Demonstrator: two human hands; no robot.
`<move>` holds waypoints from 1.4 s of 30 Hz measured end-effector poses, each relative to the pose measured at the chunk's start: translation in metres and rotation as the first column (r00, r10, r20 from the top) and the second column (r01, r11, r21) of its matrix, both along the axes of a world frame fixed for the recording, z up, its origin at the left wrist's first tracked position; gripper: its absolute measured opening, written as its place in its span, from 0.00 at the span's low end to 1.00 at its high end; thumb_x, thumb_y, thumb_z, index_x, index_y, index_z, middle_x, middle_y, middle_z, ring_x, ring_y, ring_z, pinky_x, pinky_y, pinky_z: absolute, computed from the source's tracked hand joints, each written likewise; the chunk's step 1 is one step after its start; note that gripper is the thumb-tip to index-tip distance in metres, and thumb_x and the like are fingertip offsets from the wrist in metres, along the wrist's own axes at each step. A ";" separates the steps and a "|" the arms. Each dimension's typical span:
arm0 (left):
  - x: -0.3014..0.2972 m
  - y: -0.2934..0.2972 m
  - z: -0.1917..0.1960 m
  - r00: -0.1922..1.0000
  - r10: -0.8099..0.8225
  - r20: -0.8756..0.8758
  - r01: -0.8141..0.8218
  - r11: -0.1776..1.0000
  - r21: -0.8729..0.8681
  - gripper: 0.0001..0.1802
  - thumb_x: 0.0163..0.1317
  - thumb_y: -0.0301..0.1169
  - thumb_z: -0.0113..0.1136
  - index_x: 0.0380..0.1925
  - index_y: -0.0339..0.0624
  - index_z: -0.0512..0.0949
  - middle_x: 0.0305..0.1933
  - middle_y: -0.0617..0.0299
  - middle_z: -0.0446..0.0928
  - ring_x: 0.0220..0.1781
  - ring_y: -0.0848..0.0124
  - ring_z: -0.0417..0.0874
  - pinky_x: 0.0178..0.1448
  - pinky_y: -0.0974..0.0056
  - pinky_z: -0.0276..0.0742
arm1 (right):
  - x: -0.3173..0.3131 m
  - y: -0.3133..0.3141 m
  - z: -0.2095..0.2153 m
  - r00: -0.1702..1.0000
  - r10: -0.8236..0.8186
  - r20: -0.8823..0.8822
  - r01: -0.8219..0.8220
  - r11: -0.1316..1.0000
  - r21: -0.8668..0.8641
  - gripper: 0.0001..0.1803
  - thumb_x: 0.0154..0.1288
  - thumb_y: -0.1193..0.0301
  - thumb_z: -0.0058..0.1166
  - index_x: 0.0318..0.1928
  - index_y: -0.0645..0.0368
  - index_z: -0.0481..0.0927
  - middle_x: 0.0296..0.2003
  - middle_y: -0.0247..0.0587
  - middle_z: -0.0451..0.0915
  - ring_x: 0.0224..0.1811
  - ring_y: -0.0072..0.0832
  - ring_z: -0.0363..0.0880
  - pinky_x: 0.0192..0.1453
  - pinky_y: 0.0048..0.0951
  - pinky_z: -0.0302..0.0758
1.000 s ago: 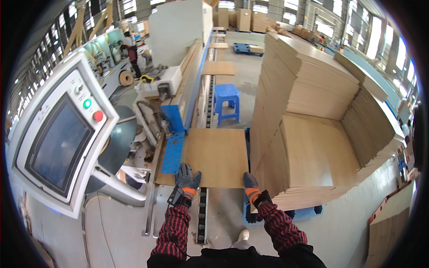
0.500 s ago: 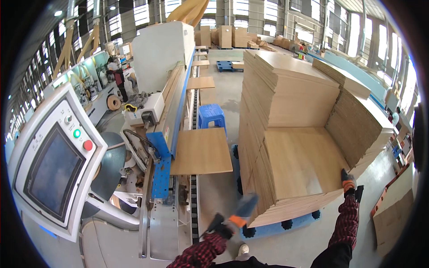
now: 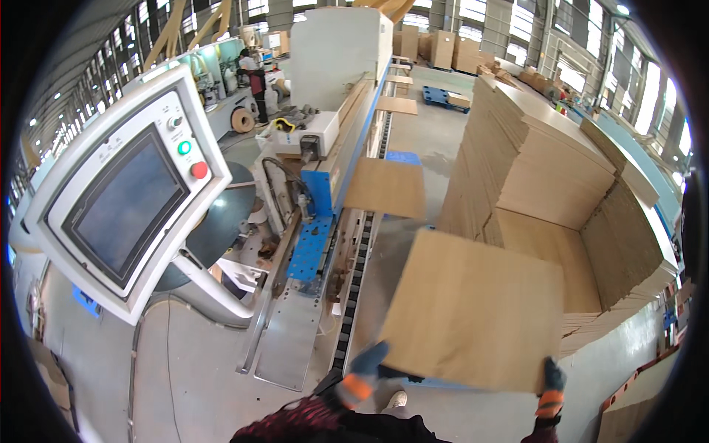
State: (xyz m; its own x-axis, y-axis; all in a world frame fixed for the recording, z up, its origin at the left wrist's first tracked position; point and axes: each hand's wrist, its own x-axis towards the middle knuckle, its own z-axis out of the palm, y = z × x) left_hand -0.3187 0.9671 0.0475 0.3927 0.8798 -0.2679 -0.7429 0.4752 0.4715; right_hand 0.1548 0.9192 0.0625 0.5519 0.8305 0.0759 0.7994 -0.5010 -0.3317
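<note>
A flat wood-coloured panel (image 3: 473, 310) is lifted off the stack and tilted in front of me, clear of the feed rail. My right hand (image 3: 552, 384), in a dark glove with an orange band, grips its near right corner. At the near left corner, my left hand (image 3: 363, 369), gloved the same way, closes on the panel's edge; motion blurs it slightly. Behind the held panel rises the stack of panels (image 3: 561, 166), its lower step partly covered by it. Another panel (image 3: 385, 187) lies in the machine (image 3: 319, 193) to the left.
A control console (image 3: 125, 199) with a dark screen and green and red buttons stands at the left. A roller track (image 3: 354, 295) runs along the machine. Further panels (image 3: 397, 105) sit farther down the line. A blue pallet (image 3: 445, 97) lies beyond; a person (image 3: 257, 85) stands far left.
The top panel has come off the stack's lower step and moved left toward me, between both hands. My left hand has closed on its edge. The view has swung left.
</note>
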 end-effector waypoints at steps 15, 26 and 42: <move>-0.140 -0.116 -0.036 -0.625 0.480 -0.616 0.134 0.843 0.521 0.34 0.54 0.46 0.54 0.54 0.31 0.62 0.57 0.40 0.61 0.61 0.46 0.59 0.63 0.46 0.52 | -0.305 -0.008 -0.131 0.699 -0.018 -0.714 -0.028 0.998 -0.052 0.23 0.54 0.53 0.55 0.33 0.64 0.79 0.24 0.38 0.79 0.23 0.21 0.73 0.29 0.25 0.70; -0.098 0.020 -0.065 -0.576 0.491 -0.654 0.391 0.867 0.308 0.36 0.55 0.54 0.45 0.50 0.31 0.66 0.58 0.44 0.60 0.63 0.49 0.56 0.66 0.48 0.46 | -0.306 0.110 -0.188 0.585 0.101 -0.804 0.057 0.985 0.165 0.27 0.51 0.49 0.55 0.29 0.67 0.79 0.22 0.46 0.78 0.29 0.34 0.77 0.33 0.34 0.69; -0.090 0.096 -0.090 -0.703 0.549 -0.452 0.419 0.834 0.359 0.38 0.53 0.53 0.48 0.51 0.28 0.64 0.58 0.41 0.61 0.61 0.47 0.58 0.66 0.50 0.48 | -0.318 0.177 -0.153 0.633 0.048 -0.773 -0.069 0.998 0.005 0.31 0.53 0.46 0.50 0.41 0.65 0.77 0.39 0.49 0.78 0.43 0.40 0.76 0.46 0.32 0.69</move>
